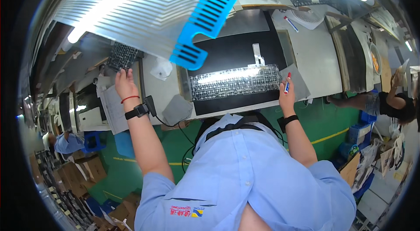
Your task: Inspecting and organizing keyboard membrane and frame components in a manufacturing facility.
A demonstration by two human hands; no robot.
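My left hand (126, 84) reaches out to the far left, fingers closed at the near edge of a dark keyboard membrane sheet (122, 57). My right hand (286, 95) is closed around a white marker pen (287, 86) with a red end, held roughly upright at the right side of the work mat. Between the hands, a clear keyboard membrane sheet (236, 83) with a dark pattern lies on the black mat (214, 107). Its pale tail (257, 53) points away from me. The right hand is close to this sheet's right end; whether they touch I cannot tell.
A translucent lined sheet with a blue slotted strip (205, 25) hangs close overhead, hiding the far left. Grey cloths (178, 108), crumpled white plastic (162, 69), another marker (291, 24) and a white fan (306, 17) are on the bench. A person (396, 99) is at the right.
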